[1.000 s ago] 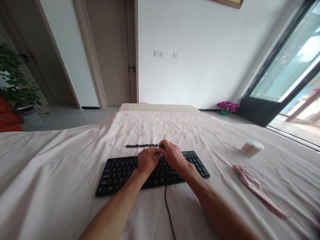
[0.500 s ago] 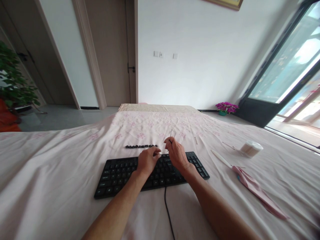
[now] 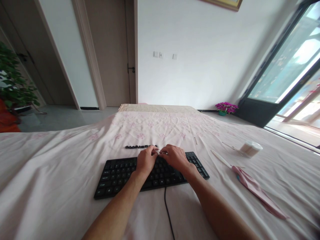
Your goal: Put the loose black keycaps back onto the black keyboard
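Observation:
A black keyboard (image 3: 117,176) lies on the pink flowered cloth, its cable running toward me. Over its top edge, near the middle, my two hands almost meet. My left hand (image 3: 145,160) is closed in a pinch; whatever is between the fingertips is too small to make out. My right hand (image 3: 176,156) is closed, palm down, over the right part of the keys, around a wire keycap puller that is mostly hidden by the fingers. Just behind the keyboard stands a row of loose black keycaps (image 3: 136,147), its right end partly covered by my left hand.
To the right are a clear round tub of cotton swabs (image 3: 251,149), a white stick-like handle (image 3: 221,158) and a folded pink cloth (image 3: 260,193). A single swab (image 3: 195,140) lies behind the keyboard. The cloth (image 3: 62,173) is wrinkled.
My right hand has turned palm down and lowered toward the keyboard, so the wire loop that stuck up from it no longer shows. My left hand has shifted slightly left.

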Demonstrator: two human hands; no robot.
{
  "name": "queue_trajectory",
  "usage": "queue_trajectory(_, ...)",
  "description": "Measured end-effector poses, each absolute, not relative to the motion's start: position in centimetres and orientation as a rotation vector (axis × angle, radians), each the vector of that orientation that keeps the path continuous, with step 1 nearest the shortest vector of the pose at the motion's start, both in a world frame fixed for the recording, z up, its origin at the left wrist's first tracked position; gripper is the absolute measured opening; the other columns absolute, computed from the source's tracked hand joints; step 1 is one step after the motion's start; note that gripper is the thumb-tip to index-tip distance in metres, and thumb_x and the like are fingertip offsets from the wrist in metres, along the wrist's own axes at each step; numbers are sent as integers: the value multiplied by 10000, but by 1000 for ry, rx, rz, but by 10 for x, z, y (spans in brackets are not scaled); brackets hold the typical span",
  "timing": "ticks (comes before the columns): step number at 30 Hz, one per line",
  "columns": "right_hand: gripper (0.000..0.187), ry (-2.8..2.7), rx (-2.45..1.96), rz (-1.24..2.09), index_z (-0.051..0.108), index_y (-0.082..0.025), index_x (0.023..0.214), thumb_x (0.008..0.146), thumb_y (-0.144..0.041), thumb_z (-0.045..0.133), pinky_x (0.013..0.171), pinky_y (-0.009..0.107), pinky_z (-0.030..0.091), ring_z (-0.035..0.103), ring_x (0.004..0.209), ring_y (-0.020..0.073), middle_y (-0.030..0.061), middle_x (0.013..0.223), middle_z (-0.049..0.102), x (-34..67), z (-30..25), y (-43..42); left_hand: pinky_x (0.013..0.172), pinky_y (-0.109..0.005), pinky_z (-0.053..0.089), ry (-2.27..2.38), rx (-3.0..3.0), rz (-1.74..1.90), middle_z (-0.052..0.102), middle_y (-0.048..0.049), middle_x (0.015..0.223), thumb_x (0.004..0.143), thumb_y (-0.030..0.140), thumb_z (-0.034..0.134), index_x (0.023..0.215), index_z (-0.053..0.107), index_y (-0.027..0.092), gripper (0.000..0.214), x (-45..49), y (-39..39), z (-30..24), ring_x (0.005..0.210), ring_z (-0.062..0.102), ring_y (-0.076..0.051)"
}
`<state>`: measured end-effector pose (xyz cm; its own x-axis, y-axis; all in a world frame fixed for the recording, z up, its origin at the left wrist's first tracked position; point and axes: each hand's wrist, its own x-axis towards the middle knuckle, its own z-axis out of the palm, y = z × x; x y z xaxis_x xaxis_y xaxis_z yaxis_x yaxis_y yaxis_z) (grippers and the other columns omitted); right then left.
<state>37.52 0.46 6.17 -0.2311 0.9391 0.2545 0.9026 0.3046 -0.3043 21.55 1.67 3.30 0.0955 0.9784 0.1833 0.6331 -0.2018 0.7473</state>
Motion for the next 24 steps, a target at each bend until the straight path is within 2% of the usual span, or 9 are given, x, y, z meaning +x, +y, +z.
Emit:
queue_trajectory(9,82,-2242,-1677,136,711,-265,817,765,-259,648,589,252,307,616,762,174,12,862,682,373,67,5,761,-232,443,1613,1827,1025,726,-13,911,810,214,584,1011,670,241,221,212,21,30,860,650,-150)
queue_trajectory(18,117,-1991,-1759,151,707,-252,820,801,-331,623,615,257,352,621,754,179,19,798,699,384,63,36,763,-246,441,1653,1787,1034,724,-4,898,817,211,565,1056,642,252,255,213,21,30,875,649,-158)
queue_trajectory(24,91,-2102,-1792,41,710,-246,795,780,-272,624,577,255,321,621,743,185,32,785,704,370,58,64,721,-241,437,1636,1810,1070,723,12,886,809,206,559,1026,647,266,241,211,23,25,834,648,-157)
